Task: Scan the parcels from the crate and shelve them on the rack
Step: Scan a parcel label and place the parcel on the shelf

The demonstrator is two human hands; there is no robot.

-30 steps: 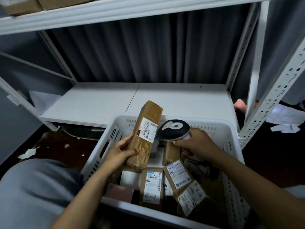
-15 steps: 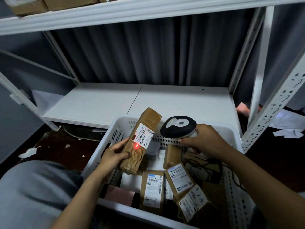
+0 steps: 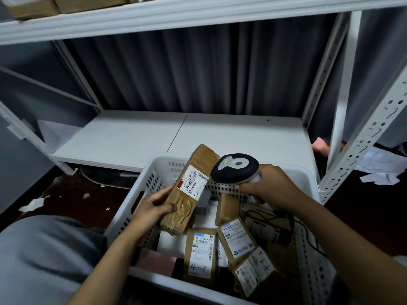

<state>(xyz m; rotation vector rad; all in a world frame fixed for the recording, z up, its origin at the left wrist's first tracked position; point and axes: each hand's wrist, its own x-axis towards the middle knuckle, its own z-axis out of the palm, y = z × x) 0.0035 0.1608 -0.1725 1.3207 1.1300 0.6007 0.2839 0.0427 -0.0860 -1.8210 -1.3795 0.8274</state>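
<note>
The left grip [image 3: 152, 206], a bare hand, is curled round the lower half of 1 long brown parcel [image 3: 187, 208] with the thumb on its taped face, holding it tilted above the white crate [image 3: 141, 194], top end leaning away and to the right. On its upper half sits 1 white label [image 3: 195, 183] with barcodes, a red patch at 1 corner and small print that I cannot read with certainty.

The right grip [image 3: 273, 186] is wrapped round the pale handle of 1 scanner [image 3: 234, 171], whose round black head with a grey-white top plate sits just beside the parcel's top end. A black cable [image 3: 284, 219] lies over the crate's right side.

Inside the crate I count 5 more brown parcels, though others may be hidden:
- 1 flat parcel marked "4-3" [image 3: 199, 254] by hand, its label printed roughly "3D1E MI-A71B";
- 1 parcel with a blue square logo [image 3: 239, 238] on its label;
- 1 parcel with a handwritten "3" [image 3: 253, 271];
- 1 small plain one standing behind;
- 1 under the cable.

The crate stands in front of the white rack [image 3: 132, 139], at its lower shelf. The upper shelf carries at least 2 cardboard boxes [image 3: 33, 7].
</note>
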